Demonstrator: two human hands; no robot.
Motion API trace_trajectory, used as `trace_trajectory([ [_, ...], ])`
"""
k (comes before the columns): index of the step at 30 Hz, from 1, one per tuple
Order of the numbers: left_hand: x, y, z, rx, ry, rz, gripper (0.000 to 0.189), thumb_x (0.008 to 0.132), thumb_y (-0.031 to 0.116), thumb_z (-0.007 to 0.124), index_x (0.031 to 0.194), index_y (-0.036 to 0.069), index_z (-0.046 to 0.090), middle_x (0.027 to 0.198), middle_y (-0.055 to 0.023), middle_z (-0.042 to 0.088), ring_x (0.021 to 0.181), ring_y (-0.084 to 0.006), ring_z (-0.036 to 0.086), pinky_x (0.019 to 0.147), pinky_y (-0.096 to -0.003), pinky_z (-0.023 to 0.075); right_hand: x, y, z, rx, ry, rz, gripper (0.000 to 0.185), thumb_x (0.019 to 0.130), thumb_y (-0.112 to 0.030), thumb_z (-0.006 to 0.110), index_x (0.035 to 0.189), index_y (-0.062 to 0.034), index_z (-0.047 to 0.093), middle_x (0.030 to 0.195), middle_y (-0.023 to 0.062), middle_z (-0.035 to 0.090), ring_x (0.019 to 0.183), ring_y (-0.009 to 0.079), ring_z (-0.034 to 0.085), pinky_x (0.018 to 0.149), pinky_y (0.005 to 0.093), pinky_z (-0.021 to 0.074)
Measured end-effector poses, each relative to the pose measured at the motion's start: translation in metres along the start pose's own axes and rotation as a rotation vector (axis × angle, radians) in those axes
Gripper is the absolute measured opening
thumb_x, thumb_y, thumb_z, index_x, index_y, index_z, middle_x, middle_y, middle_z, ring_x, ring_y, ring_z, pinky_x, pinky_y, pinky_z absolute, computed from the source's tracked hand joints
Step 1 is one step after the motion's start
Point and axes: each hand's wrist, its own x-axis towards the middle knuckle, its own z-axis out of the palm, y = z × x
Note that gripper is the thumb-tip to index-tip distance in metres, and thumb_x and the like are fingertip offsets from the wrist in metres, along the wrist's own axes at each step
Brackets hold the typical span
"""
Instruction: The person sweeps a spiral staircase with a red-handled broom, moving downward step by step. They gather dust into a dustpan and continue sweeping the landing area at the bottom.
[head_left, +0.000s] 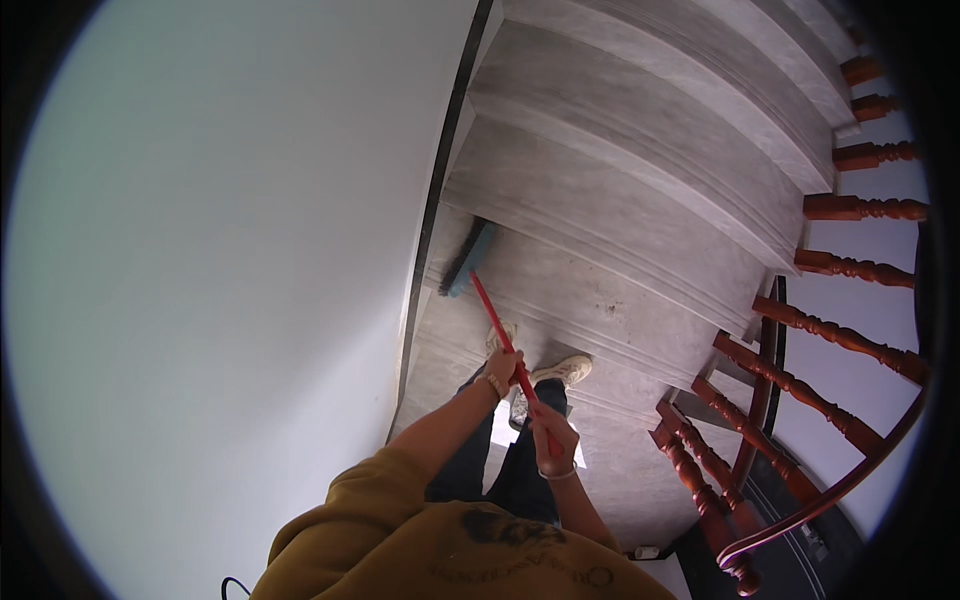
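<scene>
Both hands hold the red handle (487, 307) of a broom, one above the other. My left hand (502, 371), with a beaded bracelet at the wrist, grips it around the middle of its visible length. Closer to my body, my right hand (553, 435) closes around the handle near its end, a pale bangle on that wrist. The broom's blue head (474, 259) with dark bristles rests on a grey stair tread, close to the wall side. Small dark debris (611, 304) lies on the same tread, right of the broom head.
Grey steps (600, 172) curve up and away ahead. A white wall (247, 225) with a dark skirting strip runs along the left. Reddish wooden balusters (825, 330) and a handrail (832, 495) edge the right. My shoes (566, 371) stand on the stairs below the broom head.
</scene>
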Motion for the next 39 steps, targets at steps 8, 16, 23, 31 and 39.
trace_trajectory([
  [8, 0.028, 0.015, -0.031, -0.154, -0.004, 0.053, 0.013, 0.082, 0.015, 0.053, 0.081, 0.003, 0.049, 0.064, -0.0057, 0.052, 0.053, -0.0171, 0.054, 0.048, -0.0287, 0.0501, 0.031, 0.005, 0.006, -0.012, -0.157, -0.049, 0.005, 0.072, 0.005, 0.055, 0.077, 0.0020, 0.056, 0.096, 0.0172, 0.060, 0.077, 0.0241, 0.060, 0.069, 0.0295, 0.0466],
  [16, -0.040, -0.021, -0.008, 0.017, -0.185, -0.076, 0.011, 0.083, 0.015, 0.053, 0.084, 0.006, 0.048, 0.067, -0.0052, 0.052, 0.057, -0.0187, 0.054, 0.053, -0.0306, 0.0482, -0.029, -0.029, -0.013, -0.087, -0.033, -0.060, 0.011, 0.068, 0.009, 0.056, 0.074, -0.0001, 0.057, 0.093, 0.0161, 0.062, 0.070, 0.0223, 0.061, 0.064, 0.0295, 0.0477],
  [23, 0.010, 0.001, -0.036, -0.040, -0.107, -0.030, 0.012, 0.085, 0.016, 0.050, 0.085, 0.004, 0.048, 0.065, -0.0066, 0.052, 0.056, -0.0193, 0.053, 0.053, -0.0311, 0.0487, 0.005, 0.005, 0.008, -0.026, -0.083, -0.055, 0.011, 0.065, 0.006, 0.058, 0.075, -0.0001, 0.056, 0.093, 0.0151, 0.062, 0.070, 0.0253, 0.060, 0.063, 0.0293, 0.0473],
  [31, -0.050, -0.060, 0.028, 0.175, -0.260, -0.191, 0.013, 0.082, 0.016, 0.055, 0.087, 0.007, 0.047, 0.068, -0.0048, 0.053, 0.056, -0.0161, 0.056, 0.054, -0.0315, 0.0514, -0.064, -0.034, -0.035, -0.166, 0.176, 0.010, 0.006, 0.063, 0.006, 0.056, 0.067, 0.0010, 0.055, 0.089, 0.0190, 0.061, 0.068, 0.0260, 0.060, 0.064, 0.0302, 0.0483],
  [39, -0.038, -0.022, -0.028, 0.103, -0.079, -0.045, 0.014, 0.088, 0.020, 0.049, 0.084, 0.007, 0.047, 0.066, -0.0051, 0.053, 0.057, -0.0164, 0.055, 0.044, -0.0254, 0.0420, -0.036, 0.003, -0.012, -0.008, -0.042, -0.063, 0.012, 0.061, 0.004, 0.059, 0.071, -0.0011, 0.055, 0.092, 0.0156, 0.061, 0.068, 0.0266, 0.060, 0.063, 0.0296, 0.0482],
])
